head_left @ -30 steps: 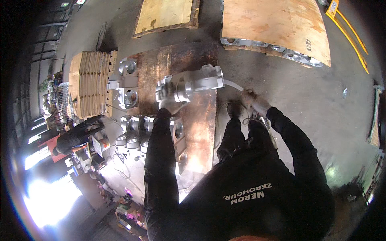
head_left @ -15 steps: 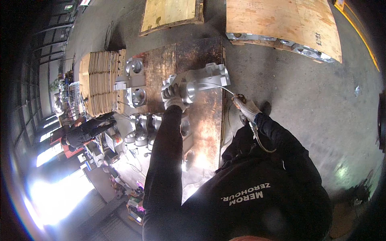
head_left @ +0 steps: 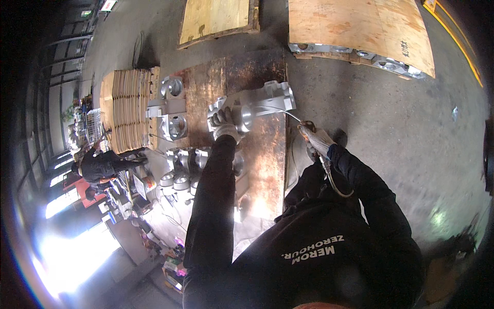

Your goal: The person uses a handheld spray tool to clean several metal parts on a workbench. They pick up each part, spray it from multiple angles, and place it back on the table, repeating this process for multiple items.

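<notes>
A large silver-grey metal casting (head_left: 272,97) with a round bore lies on the worn brown board (head_left: 265,149) in front of me. My left hand (head_left: 224,126), in a pale glove, grips its left end, fingers curled over the metal beside the bore. My right hand (head_left: 320,141), also gloved, is closed around an air blow gun (head_left: 307,126). From it a thin curved nozzle tube reaches left to the casting; whether the tip touches it I cannot tell. A hose (head_left: 332,184) loops below the right hand.
More castings (head_left: 174,107) stand at the board's left edge, with several cylindrical ones (head_left: 181,182) nearer. Beyond them is a stack of brown sheets (head_left: 128,110). A co-worker (head_left: 100,167) bends at the far left. Wood-topped pallets (head_left: 360,28) lie ahead, the right one with castings beneath.
My left hand's fingers have shifted slightly on the casting. The right hand and blow gun have hardly moved. At the far left the co-worker has changed posture a little.
</notes>
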### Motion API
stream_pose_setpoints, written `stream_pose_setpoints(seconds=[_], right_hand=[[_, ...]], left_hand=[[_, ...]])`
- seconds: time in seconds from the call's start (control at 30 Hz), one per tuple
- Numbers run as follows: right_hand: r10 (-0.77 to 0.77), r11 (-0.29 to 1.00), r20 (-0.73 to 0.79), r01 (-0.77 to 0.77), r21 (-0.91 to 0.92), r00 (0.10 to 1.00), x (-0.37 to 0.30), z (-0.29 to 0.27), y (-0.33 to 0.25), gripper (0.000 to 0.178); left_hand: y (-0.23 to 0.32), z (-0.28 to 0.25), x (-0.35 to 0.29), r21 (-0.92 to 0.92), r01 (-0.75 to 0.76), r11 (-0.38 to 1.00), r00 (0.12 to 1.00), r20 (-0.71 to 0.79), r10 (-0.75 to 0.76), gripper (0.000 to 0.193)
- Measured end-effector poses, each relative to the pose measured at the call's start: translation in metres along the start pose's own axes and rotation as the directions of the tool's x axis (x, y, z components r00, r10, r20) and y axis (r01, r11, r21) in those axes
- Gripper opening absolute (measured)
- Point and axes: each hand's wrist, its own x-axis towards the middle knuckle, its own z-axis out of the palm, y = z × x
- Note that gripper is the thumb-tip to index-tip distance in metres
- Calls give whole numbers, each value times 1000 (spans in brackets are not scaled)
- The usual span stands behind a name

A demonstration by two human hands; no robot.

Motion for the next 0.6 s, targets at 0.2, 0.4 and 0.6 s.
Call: stream_pose_setpoints(seconds=[0.2, 0.4, 0.6], right_hand=[[-777, 579, -7, 710, -401, 629, 54, -25, 38, 31], [-679, 146, 158, 343, -928, 717, -80, 27, -38, 32], [-654, 224, 210, 451, -864, 727, -62, 31, -36, 33]], left_hand=[[-4, 24, 26, -73, -14, 997, 995, -103, 6, 137], [-7, 24, 17, -124, -26, 992, 994, -112, 12, 136], [4, 6, 13, -110, -16, 994, 995, -103, 5, 116]])
